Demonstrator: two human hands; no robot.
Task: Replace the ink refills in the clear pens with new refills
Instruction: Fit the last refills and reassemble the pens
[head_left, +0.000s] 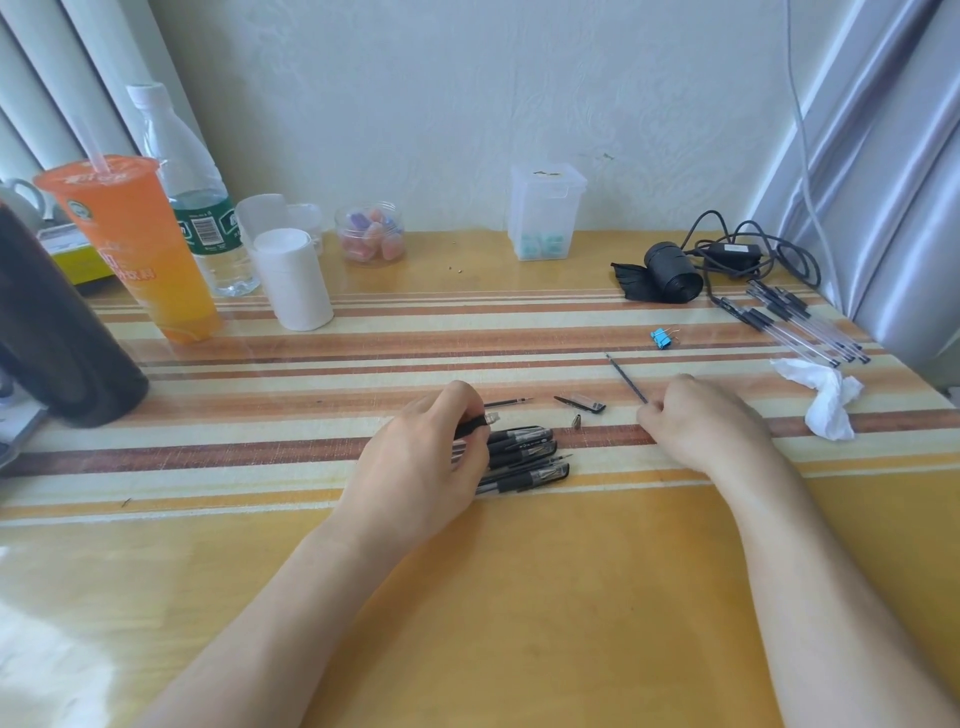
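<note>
My left hand (423, 457) grips a clear pen barrel (475, 425) with a black grip and an open threaded end. It hovers over a pile of several black-gripped pens (524, 457). My right hand (696, 421) pinches a thin dark refill (626, 376) that points up and to the left. On the table between my hands lie a pen cap (581, 403), a small metal pen tip (576, 422) and another refill (509, 402). A second bundle of clear pens (802, 330) lies at the far right.
At the back left stand an orange drink cup (140, 249), a water bottle (197, 197), a white roll (293, 280) and a dark cylinder (52, 332). A candy jar (370, 234), clear box (545, 213), black bag roll (670, 273), cable (748, 252), blue binder clip (661, 339) and tissue (826, 395) also sit here.
</note>
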